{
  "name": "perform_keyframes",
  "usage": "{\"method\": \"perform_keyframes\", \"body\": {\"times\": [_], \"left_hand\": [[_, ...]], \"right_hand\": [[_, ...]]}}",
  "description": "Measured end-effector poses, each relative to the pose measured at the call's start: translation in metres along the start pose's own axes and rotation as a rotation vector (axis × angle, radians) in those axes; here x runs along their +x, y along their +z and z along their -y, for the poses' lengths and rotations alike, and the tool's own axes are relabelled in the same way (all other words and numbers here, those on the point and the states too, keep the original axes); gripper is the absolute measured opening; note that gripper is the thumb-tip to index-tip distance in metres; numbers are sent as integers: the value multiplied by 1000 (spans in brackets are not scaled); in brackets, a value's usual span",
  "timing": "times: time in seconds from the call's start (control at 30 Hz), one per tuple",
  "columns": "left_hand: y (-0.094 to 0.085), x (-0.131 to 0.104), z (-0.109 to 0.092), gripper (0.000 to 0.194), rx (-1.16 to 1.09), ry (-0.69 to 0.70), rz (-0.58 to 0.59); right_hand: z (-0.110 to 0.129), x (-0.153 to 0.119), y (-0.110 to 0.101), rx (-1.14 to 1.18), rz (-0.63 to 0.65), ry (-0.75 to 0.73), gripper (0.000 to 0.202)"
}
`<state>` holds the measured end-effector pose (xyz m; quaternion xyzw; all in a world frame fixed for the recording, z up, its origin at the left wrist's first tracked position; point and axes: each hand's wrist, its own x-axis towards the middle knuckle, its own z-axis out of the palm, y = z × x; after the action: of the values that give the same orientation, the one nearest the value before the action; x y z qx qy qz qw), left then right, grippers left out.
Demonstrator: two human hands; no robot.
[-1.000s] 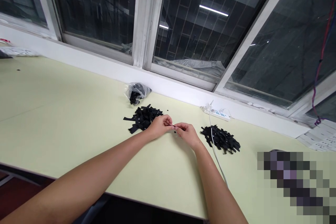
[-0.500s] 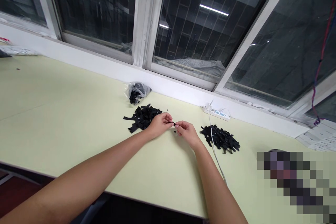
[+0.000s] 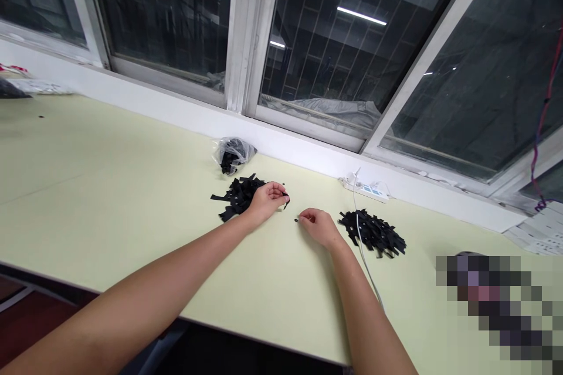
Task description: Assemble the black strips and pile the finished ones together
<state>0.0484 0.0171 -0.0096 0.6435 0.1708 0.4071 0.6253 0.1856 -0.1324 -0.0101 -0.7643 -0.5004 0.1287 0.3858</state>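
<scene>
Between the thumb and fingertips of my left hand [image 3: 267, 205] is a short black fabric strip [image 3: 287, 203], its end hanging down. My right hand [image 3: 320, 226] is low over the table, thumb and index finger curled close together. Anything between those fingertips is too small or hidden to make out. A small black round piece [image 3: 296, 220] lies just left of them. Behind my left hand is a loose pile of black fabric strips [image 3: 240, 194], partly covered by it. Another pile of black strips [image 3: 373, 232] lies right of my right hand.
Near the window ledge sits a clear plastic bag [image 3: 234, 155] with black pieces inside. A white power strip [image 3: 369, 190] lies at the back, and a white cable [image 3: 361, 241] runs over the right pile. The pale green table [image 3: 132, 187] ends at a front edge below my forearms.
My hands have moved apart. The black strip, earlier between both hands, is now in the left hand alone. My right hand has lowered beside the small round piece. The view has shifted slightly.
</scene>
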Motion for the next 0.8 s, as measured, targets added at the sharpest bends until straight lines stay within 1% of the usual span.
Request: {"method": "perform_keyframes", "body": {"times": [0.07,0.2,0.43,0.5,0.57,0.63,0.7,0.8], "left_hand": [[0,-1,-1,29,7,7,2],[1,-2,-2,27,39,17,-8],[2,-4,-5,29,12,-33,9],[2,-5,-6,31,17,-35,42],[3,-7,-8,32,19,-43,85],[4,-9,-9,33,18,-56,130],[6,-11,-9,33,12,-65,166],[8,-12,-8,35,-15,-83,201]], "right_hand": [[1,-1,1,-35,12,-23,17],[6,1,7,-85,-14,-72,14],[9,0,10,-106,-10,-63,14],[9,1,8,-53,-66,-59,15],[9,2,6,33,-151,-45,17],[9,5,6,134,-208,-36,21],[9,7,7,233,-215,-32,25],[10,9,12,347,-184,-22,30]]}}
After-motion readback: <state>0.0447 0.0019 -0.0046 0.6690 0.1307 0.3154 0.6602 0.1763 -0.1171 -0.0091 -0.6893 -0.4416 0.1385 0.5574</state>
